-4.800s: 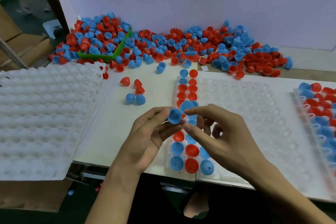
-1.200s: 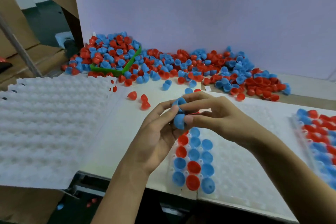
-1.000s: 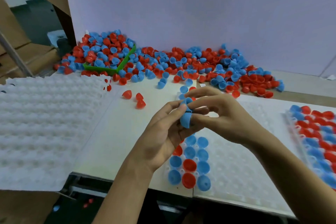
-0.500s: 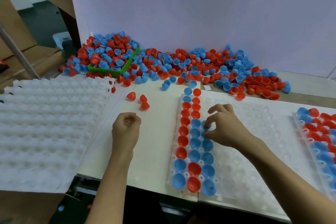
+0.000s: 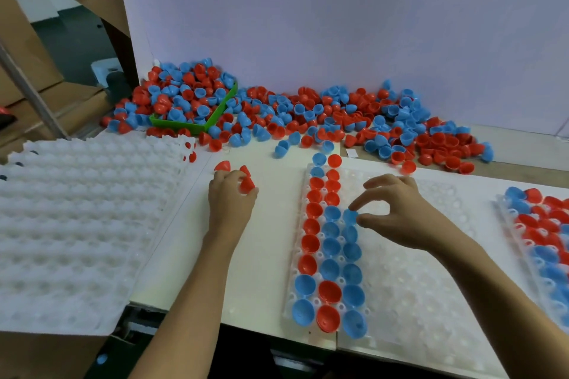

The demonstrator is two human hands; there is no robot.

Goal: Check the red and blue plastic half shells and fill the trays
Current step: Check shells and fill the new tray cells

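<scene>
A clear dimpled tray (image 5: 431, 286) lies in front of me, its left columns filled with red and blue half shells. My right hand (image 5: 400, 212) hovers over the third column, thumb and forefinger pinching a blue shell (image 5: 349, 215) sitting in a dimple. My left hand (image 5: 231, 200) rests on the white board left of the tray, its fingers curled round a red shell (image 5: 247, 184). Two more loose red shells (image 5: 222, 165) lie just beyond it. A big pile of red and blue shells (image 5: 308, 114) spreads along the back wall.
A stack of white dimpled trays (image 5: 77, 224) fills the left side. A green tray (image 5: 191, 126) sits buried in the pile at back left. Another tray full of shells (image 5: 542, 224) lies at the far right. The table's front edge is close to my forearms.
Both hands held a blue shell together above the tray; they have parted. My right hand went down to the third column with it, and my left moved out to the loose red shells and took one.
</scene>
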